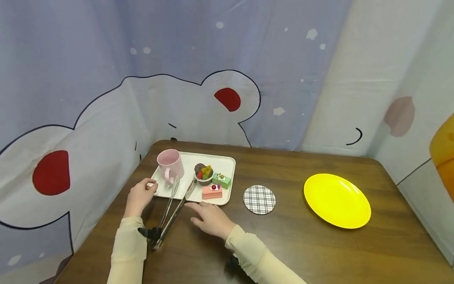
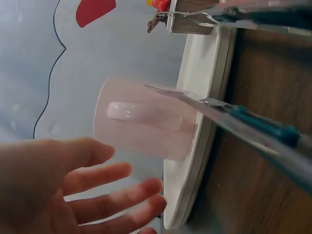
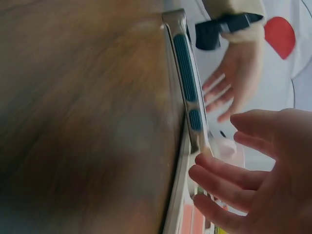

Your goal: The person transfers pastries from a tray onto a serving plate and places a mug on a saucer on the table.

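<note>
A pink mug stands at the left end of a white tray. My left hand is just left of the tray, near the mug, its fingers loosely extended and holding nothing. Metal tongs with teal grips lie spread apart, their tips reaching over the tray's front edge. To the right of the tongs hovers my right hand, fingers extended and nothing gripped; its fingertips come close to one arm of the tongs, and contact is unclear. On the tray are a fruit-topped cup dessert, a green cake slice and a pink cake slice.
A round checked coaster lies right of the tray. Farther right is a yellow plate. The brown wooden table meets a printed curtain at the back and sides.
</note>
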`<state>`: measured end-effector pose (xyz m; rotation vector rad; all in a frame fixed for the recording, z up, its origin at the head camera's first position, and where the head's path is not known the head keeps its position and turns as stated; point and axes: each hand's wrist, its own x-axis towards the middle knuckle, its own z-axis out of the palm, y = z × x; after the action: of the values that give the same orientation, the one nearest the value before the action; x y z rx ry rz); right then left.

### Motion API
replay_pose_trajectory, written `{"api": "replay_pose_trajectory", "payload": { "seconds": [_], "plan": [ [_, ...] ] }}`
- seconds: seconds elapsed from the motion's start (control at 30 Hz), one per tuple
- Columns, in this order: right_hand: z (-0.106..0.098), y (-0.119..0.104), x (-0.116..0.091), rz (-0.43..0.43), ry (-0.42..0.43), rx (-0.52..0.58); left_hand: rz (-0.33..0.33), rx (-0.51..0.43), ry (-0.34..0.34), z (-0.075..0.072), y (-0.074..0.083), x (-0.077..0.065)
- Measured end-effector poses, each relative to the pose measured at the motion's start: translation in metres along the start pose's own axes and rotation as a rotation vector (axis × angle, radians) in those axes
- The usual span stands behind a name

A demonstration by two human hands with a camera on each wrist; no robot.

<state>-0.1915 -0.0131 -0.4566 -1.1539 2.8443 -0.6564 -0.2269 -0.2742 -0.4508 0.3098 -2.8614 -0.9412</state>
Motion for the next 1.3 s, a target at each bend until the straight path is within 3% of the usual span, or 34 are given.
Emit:
{"api": "replay_pose_trajectory", "payload": {
  "seconds": [0.4, 0.63, 0.87, 1.07, 1.3],
  "plan": [
    [0.018, -0.016, 0.017, 0.021, -0.179, -0.018, 0.016, 0.039, -0.123, 0.008, -0.005, 0.003],
    [0.025, -0.023, 0.027, -0.024, -0.158, -0.072, -0.03, 0.089, -0.258, 0.002, -0.003, 0.002],
    [0.026, -0.025, 0.024, -0.008, -0.134, -0.128, -0.02, 0.065, -0.314, 0.004, -0.004, -0.001],
    [0.022, -0.019, 0.02, 0.091, -0.066, -0.119, -0.021, 0.056, -0.324, 0.006, -0.009, -0.002],
    [0.025, -0.018, 0.02, 0.176, -0.068, -0.115, -0.011, 0.069, -0.257, 0.008, -0.011, -0.003]
  ]
}}
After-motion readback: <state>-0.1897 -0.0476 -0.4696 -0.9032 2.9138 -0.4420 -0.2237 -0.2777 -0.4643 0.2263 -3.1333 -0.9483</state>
